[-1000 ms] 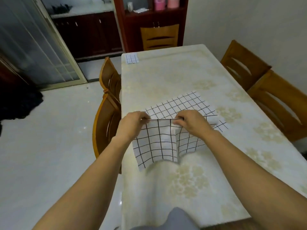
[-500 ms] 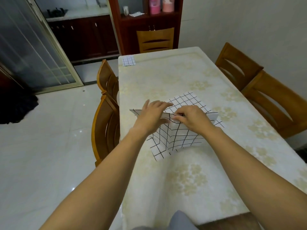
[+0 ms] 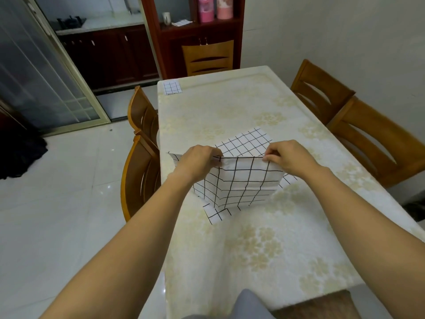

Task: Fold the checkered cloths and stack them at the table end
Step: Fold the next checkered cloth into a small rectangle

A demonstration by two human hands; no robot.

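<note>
A white cloth with a black grid lies partly on the table near its middle. My left hand and my right hand each pinch its raised top edge, holding a flap upright above the part that lies flat. A small folded checkered cloth sits at the far left corner of the table.
Wooden chairs stand at the left side, the right side and the far end. A dark wooden cabinet is beyond the table. White tiled floor lies to the left.
My left hand moved from lying over the cloth to pinching its edge. Both hands lifted the flap higher and spread it wider.
</note>
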